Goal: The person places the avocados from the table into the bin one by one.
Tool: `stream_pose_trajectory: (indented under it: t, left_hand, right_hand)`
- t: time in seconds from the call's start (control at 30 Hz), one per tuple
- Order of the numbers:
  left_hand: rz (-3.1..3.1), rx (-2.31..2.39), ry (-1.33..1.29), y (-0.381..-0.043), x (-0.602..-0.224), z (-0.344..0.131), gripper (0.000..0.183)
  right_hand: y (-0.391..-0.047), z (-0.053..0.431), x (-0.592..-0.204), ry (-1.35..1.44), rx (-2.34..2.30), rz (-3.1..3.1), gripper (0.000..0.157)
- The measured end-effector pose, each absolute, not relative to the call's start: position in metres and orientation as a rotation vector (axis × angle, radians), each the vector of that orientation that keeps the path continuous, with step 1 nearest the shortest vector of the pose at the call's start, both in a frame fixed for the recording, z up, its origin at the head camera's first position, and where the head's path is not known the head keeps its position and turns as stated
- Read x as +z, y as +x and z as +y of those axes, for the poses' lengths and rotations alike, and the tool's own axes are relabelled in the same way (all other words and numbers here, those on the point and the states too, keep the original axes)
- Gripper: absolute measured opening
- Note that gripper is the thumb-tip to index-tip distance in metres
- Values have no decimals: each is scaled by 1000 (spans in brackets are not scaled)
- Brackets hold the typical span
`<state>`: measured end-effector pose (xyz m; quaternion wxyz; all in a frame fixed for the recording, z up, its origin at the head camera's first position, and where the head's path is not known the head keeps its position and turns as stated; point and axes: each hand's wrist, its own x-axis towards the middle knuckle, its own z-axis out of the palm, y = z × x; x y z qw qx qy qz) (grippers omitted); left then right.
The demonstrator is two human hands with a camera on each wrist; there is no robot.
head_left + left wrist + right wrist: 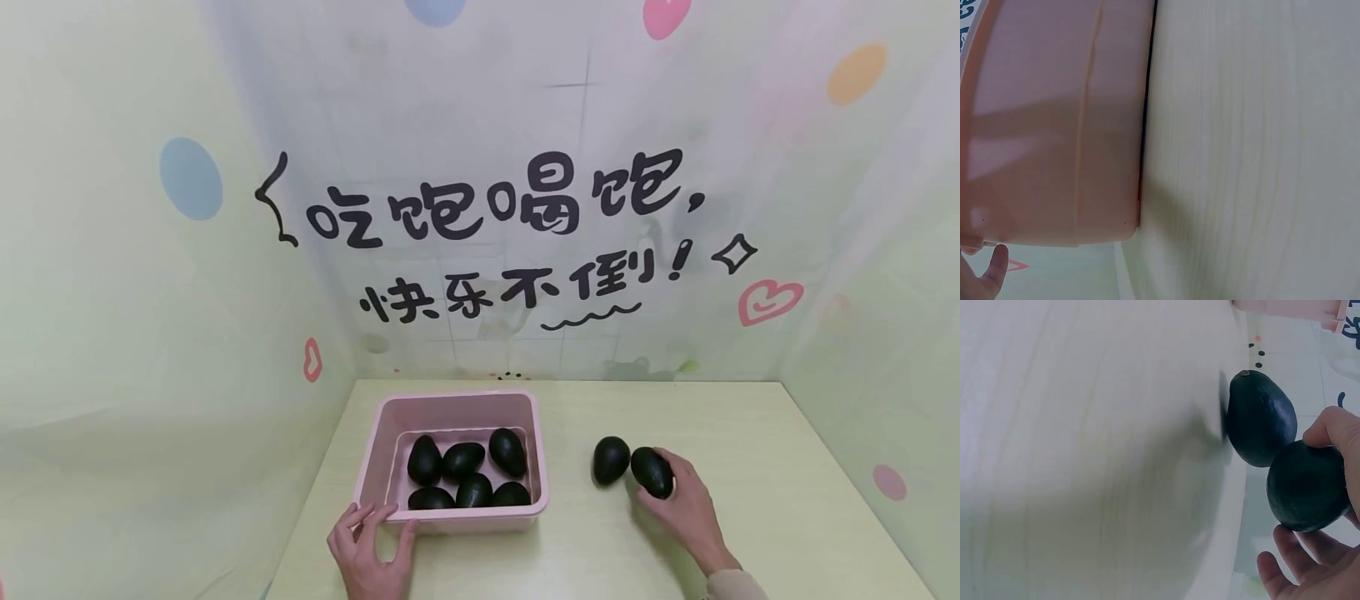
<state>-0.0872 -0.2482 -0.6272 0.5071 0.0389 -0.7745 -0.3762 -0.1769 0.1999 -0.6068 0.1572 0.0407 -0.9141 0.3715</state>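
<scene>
On the right side of the table my right hand (688,508) grips a dark avocado (652,472) between thumb and fingers. In the right wrist view the held avocado (1307,486) appears just off the table surface, overlapping a second avocado (1261,419). That second avocado (611,461) lies on the table just left of the held one. My left hand (369,553) rests at the near left corner of a pink plastic bin (457,515), with fingers over its rim. Inside the bin lie several avocados (463,461). The left wrist view shows the bin's outer wall (1041,125) and a fingertip (997,265).
The light wooden table (585,550) ends at a back wall sheet (480,108) printed with black lettering and coloured shapes. Similar pale sheets (135,333) hang along the left and right sides. The bin stands on the left half of the table.
</scene>
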Motion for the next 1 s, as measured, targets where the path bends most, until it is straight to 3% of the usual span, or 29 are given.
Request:
stream_pose_trajectory:
  t: [1.0]
  left_hand:
    - [-1960, -918, 164, -82, -621, -246, 36]
  right_hand:
    - [-174, 183, -576, 102, 1141, -2584, 68]
